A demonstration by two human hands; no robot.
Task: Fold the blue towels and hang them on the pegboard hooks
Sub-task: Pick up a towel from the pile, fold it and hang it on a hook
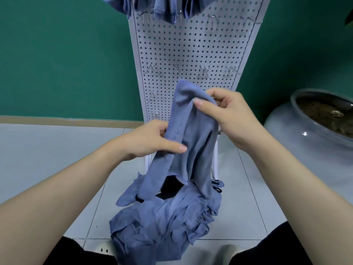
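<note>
blue towel between both hands

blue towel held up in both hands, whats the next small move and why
Probably draw the two hands apart to spread it flat. The blue towel hangs bunched and creased, pinched at its top by the right hand and lower along one edge by the left hand, not yet folded for the pegboard hooks.

A flat teal-green painted wall fills the view from nine to three o'clock. Below it runs a tan baseboard strip, meeting a pale grey tiled floor. At three o'clock sits a large glossy grey ceramic planter holding brown soil.
</note>
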